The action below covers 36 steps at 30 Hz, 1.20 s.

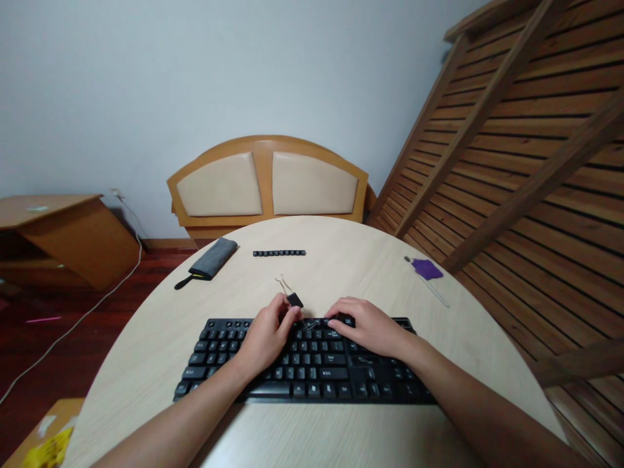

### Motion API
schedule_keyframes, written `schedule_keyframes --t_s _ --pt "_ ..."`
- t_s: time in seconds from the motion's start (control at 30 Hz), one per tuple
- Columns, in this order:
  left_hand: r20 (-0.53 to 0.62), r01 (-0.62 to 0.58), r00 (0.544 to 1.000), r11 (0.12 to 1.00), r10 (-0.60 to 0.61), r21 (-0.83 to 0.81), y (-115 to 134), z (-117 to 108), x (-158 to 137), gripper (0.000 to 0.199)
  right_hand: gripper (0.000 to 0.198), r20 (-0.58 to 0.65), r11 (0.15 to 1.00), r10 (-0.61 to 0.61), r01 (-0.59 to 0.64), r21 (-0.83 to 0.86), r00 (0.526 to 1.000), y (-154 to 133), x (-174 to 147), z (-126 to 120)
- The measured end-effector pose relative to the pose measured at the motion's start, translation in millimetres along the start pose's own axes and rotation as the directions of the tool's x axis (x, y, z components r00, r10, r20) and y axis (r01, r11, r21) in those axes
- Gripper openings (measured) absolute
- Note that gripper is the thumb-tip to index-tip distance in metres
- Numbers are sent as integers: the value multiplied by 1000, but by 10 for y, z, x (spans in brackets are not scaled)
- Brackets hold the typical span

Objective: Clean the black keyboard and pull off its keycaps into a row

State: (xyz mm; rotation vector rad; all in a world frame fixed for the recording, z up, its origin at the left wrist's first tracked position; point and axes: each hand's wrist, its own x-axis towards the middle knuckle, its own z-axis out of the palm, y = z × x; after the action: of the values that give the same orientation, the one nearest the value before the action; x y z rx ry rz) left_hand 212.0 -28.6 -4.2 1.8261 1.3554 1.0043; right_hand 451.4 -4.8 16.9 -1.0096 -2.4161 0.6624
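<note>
A black keyboard (273, 388) lies near the front of the round table. My left hand (268, 333) is closed around a wire keycap puller (295, 299) with a black middle grip. One pair of its wire hooks points away from me; the other reaches down to the keyboard's top row. My right hand (365, 325) holds the keyboard's far edge, thumb over the keys and fingers at the back rim. A row of several loose black keycaps (279, 253) stands on the table beyond the puller.
A grey pouch (214, 259) with a black loop lies at the table's (160, 351) left. On the right are a purple cloth (427, 268) and a thin brush (431, 289). Behind stand a padded headboard (267, 175) and a slatted wooden frame (507, 149).
</note>
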Motion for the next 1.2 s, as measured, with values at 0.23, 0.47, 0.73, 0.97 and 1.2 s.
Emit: schedule_keyframes --t_s 0.23,0.47,0.73,0.97,1.2 --pt "7 -5 1000 1000 6 -24 16 5 -8 20 15 -15 1000 -9 9 10 1000 9 -1 9" --pt "13 -9 1000 1000 9 -4 26 -4 2 20 14 -40 1000 6 -6 0 999 -4 -1 26" --pt "-15 -18 1000 981 22 191 197 -78 -100 18 13 -69 1000 11 -11 -2 998 -81 18 173" --pt "14 -40 999 987 38 157 157 -56 -87 18 14 -62 1000 3 -3 -3 998 -130 12 204" --pt "2 -23 1000 998 23 60 141 -36 -49 21 15 -50 1000 -3 2 -4 999 -122 11 193"
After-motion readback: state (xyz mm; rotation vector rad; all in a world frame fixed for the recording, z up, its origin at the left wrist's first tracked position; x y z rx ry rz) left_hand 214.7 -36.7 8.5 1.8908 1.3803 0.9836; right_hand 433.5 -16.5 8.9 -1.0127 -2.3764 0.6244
